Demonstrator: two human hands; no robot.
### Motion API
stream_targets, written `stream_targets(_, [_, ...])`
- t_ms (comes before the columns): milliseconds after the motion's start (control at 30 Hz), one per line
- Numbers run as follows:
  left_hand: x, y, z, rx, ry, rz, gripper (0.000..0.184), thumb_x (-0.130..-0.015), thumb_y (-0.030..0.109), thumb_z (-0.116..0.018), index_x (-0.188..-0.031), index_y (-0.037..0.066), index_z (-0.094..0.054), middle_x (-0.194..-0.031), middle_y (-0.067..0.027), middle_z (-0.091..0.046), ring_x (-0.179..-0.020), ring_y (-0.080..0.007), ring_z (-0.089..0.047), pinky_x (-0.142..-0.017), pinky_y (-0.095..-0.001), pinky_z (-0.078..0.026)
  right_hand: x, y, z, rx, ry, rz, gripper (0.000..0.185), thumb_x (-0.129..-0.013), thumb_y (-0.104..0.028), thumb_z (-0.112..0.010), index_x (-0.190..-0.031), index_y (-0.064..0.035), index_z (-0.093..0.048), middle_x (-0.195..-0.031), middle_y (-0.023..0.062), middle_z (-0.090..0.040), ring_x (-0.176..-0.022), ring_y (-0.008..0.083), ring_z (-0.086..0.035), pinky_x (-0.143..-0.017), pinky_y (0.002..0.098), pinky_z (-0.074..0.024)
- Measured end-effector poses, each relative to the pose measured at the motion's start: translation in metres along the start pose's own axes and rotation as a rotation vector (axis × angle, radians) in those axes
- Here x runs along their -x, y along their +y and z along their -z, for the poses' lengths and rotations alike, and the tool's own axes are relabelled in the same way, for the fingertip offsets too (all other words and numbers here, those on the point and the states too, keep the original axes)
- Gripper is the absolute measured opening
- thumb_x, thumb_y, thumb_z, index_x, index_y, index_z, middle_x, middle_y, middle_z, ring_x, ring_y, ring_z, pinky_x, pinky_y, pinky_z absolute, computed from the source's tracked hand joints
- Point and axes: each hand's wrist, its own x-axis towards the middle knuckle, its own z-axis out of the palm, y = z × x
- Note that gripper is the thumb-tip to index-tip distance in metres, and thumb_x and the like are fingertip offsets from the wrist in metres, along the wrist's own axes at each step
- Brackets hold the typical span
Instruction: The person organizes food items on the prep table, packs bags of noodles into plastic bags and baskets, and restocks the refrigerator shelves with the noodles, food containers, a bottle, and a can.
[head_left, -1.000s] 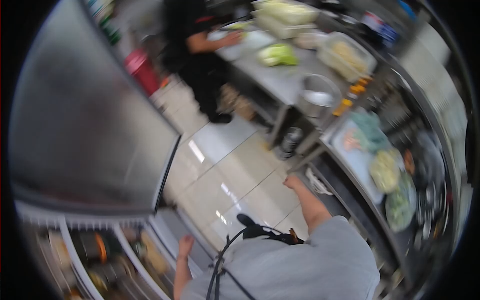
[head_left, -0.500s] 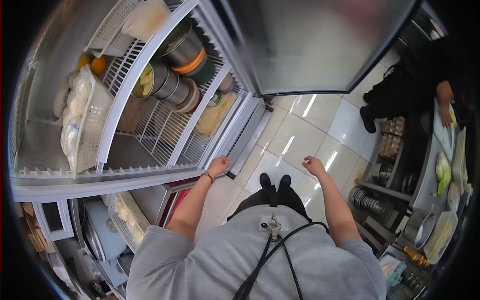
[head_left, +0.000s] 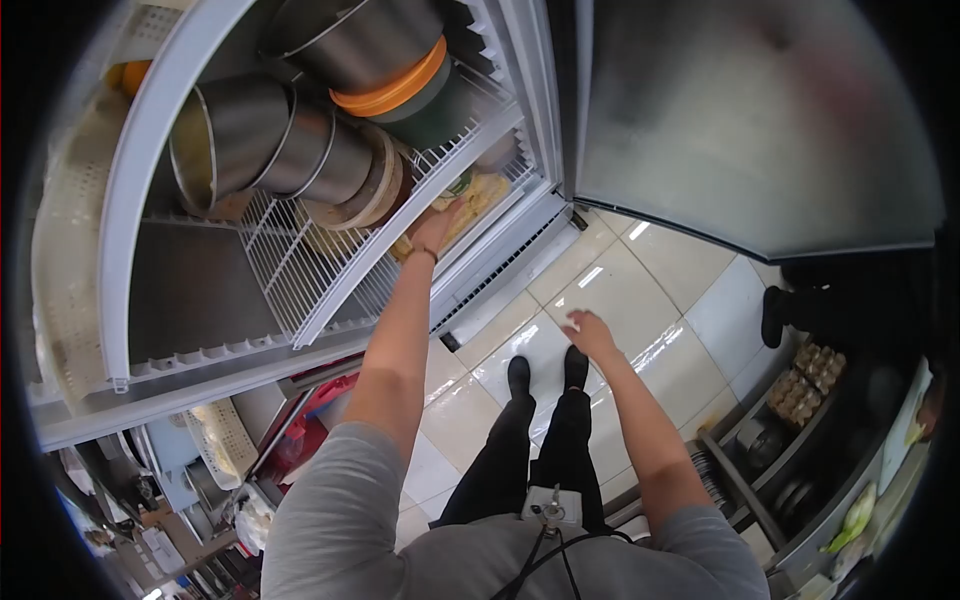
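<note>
My left hand [head_left: 432,232] reaches into the open refrigerator, low down by its front edge, fingers stretched over a pale yellow flat item [head_left: 480,208] on the bottom rack. What that item is I cannot make out. A small green-marked container [head_left: 460,183] stands just behind it. My right hand [head_left: 592,334] hangs over the floor, its fingers loosely bent and apart, holding nothing. Above my left hand, steel pots [head_left: 318,152], a lidded tub [head_left: 372,190] and a green tub with an orange rim [head_left: 395,95] sit on the wire shelf [head_left: 285,262].
The refrigerator's glass door [head_left: 740,130] stands open on the right. A person's dark-clothed leg [head_left: 840,315] is beyond it. Egg trays [head_left: 808,380] sit on a shelf under the right counter. At lower left is a white basket [head_left: 222,440]. Tiled floor [head_left: 620,270] lies underfoot.
My left hand has moved forward into the refrigerator, onto the pale yellow item. My body has stepped and leaned closer to the shelves. My right hand stays low over the floor.
</note>
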Motion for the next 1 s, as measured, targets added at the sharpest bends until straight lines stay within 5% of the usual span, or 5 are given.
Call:
stream_targets(533, [-0.103, -0.067, -0.06, 0.426, 0.165, 0.025, 0.074, -0.069, 0.047, -0.059, -0.125, 0.006, -0.033, -0.127, -0.0177, -0.036, -0.118, -0.0296, -0.033, -0.096, -0.0386, -0.031, -0.31, -0.187, 0.036, -0.342, 0.639, 0.772, 0.034, -0.085, -0.019, -0.039, -0.117, -0.0063, -0.043, -0.121, 0.0114, -0.043, -0.111, 0.0277, -0.042, -0.092, 0.0412, -0.0354])
stream_targets(600, [-0.1, -0.079, -0.06, 0.591, 0.205, -0.035, 0.074, -0.069, 0.045, -0.06, -0.125, 0.006, -0.033, -0.127, -0.0176, -0.036, -0.118, -0.0293, -0.033, -0.096, -0.0385, -0.031, -0.336, -0.185, 0.03, -0.981, 0.457, 0.759, 0.035, -0.089, -0.022, -0.034, -0.119, -0.0069, -0.041, -0.121, 0.0102, -0.044, -0.113, 0.0258, -0.041, -0.095, 0.0395, -0.0351])
stream_targets(767, [-0.052, -0.1, -0.053, 0.908, 0.187, -0.173, 0.072, -0.069, 0.041, -0.063, -0.125, 0.007, -0.033, -0.127, -0.0173, -0.036, -0.117, -0.0286, -0.034, -0.096, -0.0382, -0.031, -0.349, -0.19, 0.037, -0.08, 0.449, 0.582, 0.036, -0.09, -0.024, -0.031, -0.12, -0.0048, -0.039, -0.116, 0.0111, -0.048, -0.105, 0.0227, -0.049, -0.092, 0.0331, -0.0392])
stream_targets(900, [0.013, -0.09, -0.035, 0.935, 0.137, -0.129, 0.071, -0.068, 0.037, -0.065, -0.124, 0.007, -0.034, -0.126, -0.0171, -0.036, -0.116, -0.0281, -0.035, -0.096, -0.0381, -0.031, -0.258, -0.217, 0.066, -1.025, 0.499, 0.518, 0.041, -0.083, -0.023, -0.047, -0.118, -0.001, -0.042, -0.112, 0.0152, -0.051, -0.104, 0.0268, -0.049, -0.089, 0.0356, -0.0391])
stream_targets(1000, [0.07, -0.079, -0.025, 0.791, 0.288, -0.054, 0.081, -0.058, 0.024, -0.075, -0.124, 0.006, -0.032, -0.119, -0.0202, -0.039, -0.11, -0.0299, -0.038, -0.093, -0.0377, -0.032, -0.231, -0.2, 0.07, -0.318, 0.671, 0.33, 0.043, -0.074, -0.008, -0.057, -0.114, 0.0016, -0.045, -0.105, 0.0142, -0.054, -0.096, 0.0207, -0.052, -0.083, 0.0292, -0.041])
